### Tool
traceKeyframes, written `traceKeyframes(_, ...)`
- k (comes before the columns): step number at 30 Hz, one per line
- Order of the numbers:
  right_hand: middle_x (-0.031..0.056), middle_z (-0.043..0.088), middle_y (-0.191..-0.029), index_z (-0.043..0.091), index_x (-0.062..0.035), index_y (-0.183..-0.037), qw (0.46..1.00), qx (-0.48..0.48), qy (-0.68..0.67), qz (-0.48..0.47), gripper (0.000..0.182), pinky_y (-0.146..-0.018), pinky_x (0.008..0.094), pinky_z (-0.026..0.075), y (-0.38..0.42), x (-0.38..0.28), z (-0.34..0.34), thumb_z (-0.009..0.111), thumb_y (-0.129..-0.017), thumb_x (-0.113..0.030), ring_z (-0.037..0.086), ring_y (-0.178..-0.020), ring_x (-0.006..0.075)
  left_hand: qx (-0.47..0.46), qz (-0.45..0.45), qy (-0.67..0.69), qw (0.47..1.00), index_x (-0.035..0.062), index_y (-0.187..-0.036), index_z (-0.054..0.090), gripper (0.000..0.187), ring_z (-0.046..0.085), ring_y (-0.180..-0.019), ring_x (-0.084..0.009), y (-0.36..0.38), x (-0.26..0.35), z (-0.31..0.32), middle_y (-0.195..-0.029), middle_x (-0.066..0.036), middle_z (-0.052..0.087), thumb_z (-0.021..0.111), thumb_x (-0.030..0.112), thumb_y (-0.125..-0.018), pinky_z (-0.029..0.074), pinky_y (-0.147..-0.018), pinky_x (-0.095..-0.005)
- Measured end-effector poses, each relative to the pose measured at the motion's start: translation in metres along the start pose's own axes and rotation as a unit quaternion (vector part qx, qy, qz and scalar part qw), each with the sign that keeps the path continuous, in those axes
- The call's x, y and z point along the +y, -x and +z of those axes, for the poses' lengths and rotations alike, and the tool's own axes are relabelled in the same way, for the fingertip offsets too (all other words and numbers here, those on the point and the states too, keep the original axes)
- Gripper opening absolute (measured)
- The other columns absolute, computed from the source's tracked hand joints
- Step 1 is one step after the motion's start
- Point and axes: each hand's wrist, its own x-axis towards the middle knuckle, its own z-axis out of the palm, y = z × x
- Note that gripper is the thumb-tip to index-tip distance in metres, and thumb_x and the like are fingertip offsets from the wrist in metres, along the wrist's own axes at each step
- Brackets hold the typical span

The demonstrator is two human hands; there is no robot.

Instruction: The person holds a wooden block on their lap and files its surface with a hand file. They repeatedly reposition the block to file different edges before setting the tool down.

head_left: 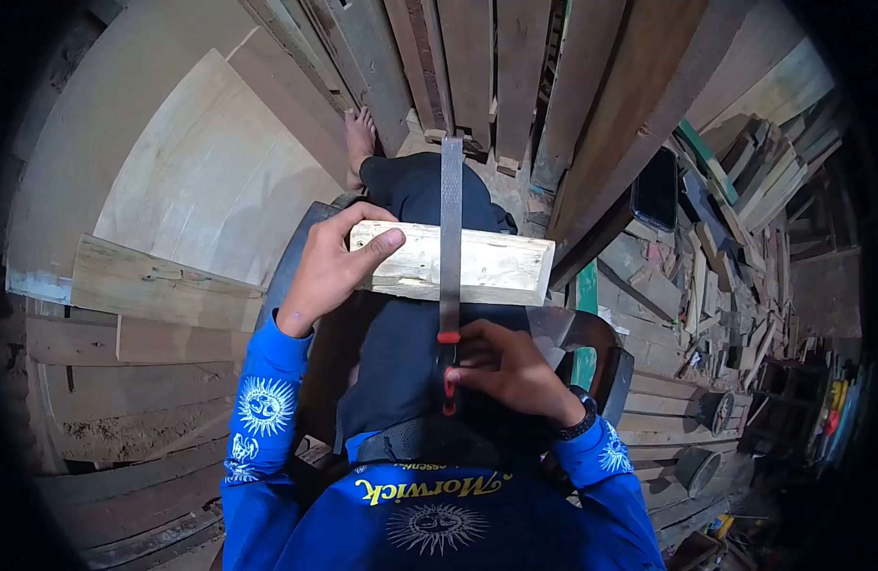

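1. A short block of wood is held by the left hand. The fingers are wrapped over the top of the block and the thumb is pressed flat on its near face, so the hand is clamped on the left end of the block.
2. The block is laid sideways across the lap, just past the fingertips of the right hand and right under the fingers of the left one.
3. A long metal file is held by the right hand. The fingers are curled tight around the handle (black with red bits), so this hand is clamped too.
4. The file is laid across the block, a little right of the left thumb. Its flat blade is seen touching the top of the block, and its far tip is stuck out past the block, away from both hands.
5. Blue sleeves with white sun pictures are worn on both arms, and a dark watch is worn on the right wrist.
6. A bare foot is seen on the floor, far beyond the fingers.
7. Wide boards are stacked out past the left hand. A messy pile of wood scraps is heaped out past the right hand.
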Motion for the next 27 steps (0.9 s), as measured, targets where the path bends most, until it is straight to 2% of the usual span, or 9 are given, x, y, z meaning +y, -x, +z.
traceKeyframes(2, 0.0166, 0.077, -0.110, 0.058, 0.0000, -0.129, 0.997, 0.058, -0.059, -0.003, 0.047, -0.094, 0.0376, 0.060, 0.000, -0.011, -0.001, 0.082, -0.093, -0.018, 0.075, -0.105, 0.0236, -0.010, -0.008, 0.014, 1.000, -0.0007, -0.110, 0.072, 0.035, 0.069, -0.090, -0.0144, -0.002, 0.007, -0.002, -0.095, -0.009, 0.076, 0.078, 0.031, -0.096, 0.055, -0.083, -0.0316)
traceKeyframes(5, 0.0169, 0.076, -0.107, 0.060, 0.0009, -0.125, 0.999, 0.034, 0.020, -0.007, 0.045, -0.091, 0.0367, 0.060, -0.009, -0.004, -0.003, 0.083, -0.092, -0.018, 0.076, -0.102, 0.0223, 0.000, 0.022, -0.005, 1.000, -0.0009, -0.109, 0.072, 0.035, 0.069, -0.089, -0.0133, -0.009, -0.003, -0.001, -0.093, -0.009, 0.075, 0.078, 0.031, -0.096, 0.055, -0.081, -0.0313)
traceKeyframes(7, 0.0169, 0.076, -0.105, 0.060, 0.0009, -0.127, 0.999, 0.017, 0.036, -0.011, 0.048, -0.090, 0.0360, 0.059, -0.009, 0.003, -0.002, 0.084, -0.092, -0.020, 0.075, -0.101, 0.0210, 0.007, 0.035, -0.009, 0.999, -0.0008, -0.109, 0.072, 0.035, 0.069, -0.087, -0.0129, -0.008, -0.002, 0.000, -0.091, -0.009, 0.075, 0.078, 0.031, -0.096, 0.055, -0.079, -0.0313)
traceKeyframes(10, 0.0165, 0.076, -0.105, 0.057, 0.0043, -0.129, 0.997, 0.041, -0.056, -0.019, 0.046, -0.091, 0.0353, 0.059, -0.005, -0.013, -0.002, 0.081, -0.094, -0.015, 0.074, -0.102, 0.0199, -0.008, -0.001, 0.005, 1.000, -0.0010, -0.109, 0.072, 0.036, 0.069, -0.087, -0.0135, -0.006, 0.003, -0.001, -0.090, -0.008, 0.075, 0.079, 0.031, -0.096, 0.055, -0.079, -0.0316)
traceKeyframes(13, 0.0164, 0.076, -0.105, 0.058, 0.0055, -0.126, 0.995, 0.057, -0.075, -0.017, 0.042, -0.090, 0.0341, 0.059, -0.009, -0.012, -0.002, 0.080, -0.095, -0.012, 0.074, -0.102, 0.0204, -0.001, 0.013, -0.010, 1.000, -0.0008, -0.109, 0.072, 0.035, 0.069, -0.088, -0.0133, -0.007, 0.000, -0.001, -0.091, -0.009, 0.075, 0.079, 0.031, -0.096, 0.055, -0.080, -0.0317)
traceKeyframes(17, 0.0170, 0.077, -0.105, 0.058, 0.0049, -0.125, 0.998, -0.004, 0.063, -0.003, 0.041, -0.091, 0.0333, 0.059, -0.005, -0.005, -0.004, 0.079, -0.095, -0.012, 0.075, -0.102, 0.0216, 0.003, 0.016, -0.006, 1.000, -0.0007, -0.109, 0.072, 0.035, 0.069, -0.089, -0.0135, -0.004, -0.001, 0.001, -0.093, -0.010, 0.076, 0.079, 0.031, -0.096, 0.055, -0.080, -0.0319)
traceKeyframes(22, 0.0163, 0.077, -0.105, 0.060, 0.0009, -0.126, 0.996, 0.044, -0.069, -0.028, 0.044, -0.090, 0.0333, 0.059, -0.005, -0.009, 0.001, 0.083, -0.092, -0.015, 0.075, -0.100, 0.0209, -0.009, -0.007, 0.018, 1.000, -0.0015, -0.109, 0.072, 0.035, 0.069, -0.089, -0.0135, -0.004, 0.004, 0.000, -0.093, -0.009, 0.076, 0.079, 0.030, -0.096, 0.055, -0.080, -0.0318)
traceKeyframes(25, 0.0155, 0.077, -0.104, 0.061, 0.0005, -0.126, 0.997, 0.054, -0.049, -0.021, 0.044, -0.090, 0.0330, 0.059, -0.008, -0.004, 0.000, 0.083, -0.092, -0.016, 0.075, -0.100, 0.0195, 0.005, 0.019, -0.007, 1.000, -0.0015, -0.109, 0.072, 0.034, 0.070, -0.089, -0.0133, -0.004, 0.001, 0.002, -0.092, -0.009, 0.076, 0.079, 0.029, -0.096, 0.055, -0.080, -0.0316)
traceKeyframes(27, 0.0156, 0.077, -0.105, 0.060, 0.0033, -0.127, 0.998, -0.010, 0.056, -0.005, 0.043, -0.090, 0.0330, 0.059, -0.006, -0.002, -0.002, 0.081, -0.093, -0.014, 0.075, -0.103, 0.0191, 0.004, 0.012, 0.004, 1.000, -0.0015, -0.108, 0.072, 0.033, 0.070, -0.089, -0.0133, -0.003, 0.001, 0.001, -0.092, -0.009, 0.076, 0.079, 0.028, -0.096, 0.055, -0.080, -0.0317)
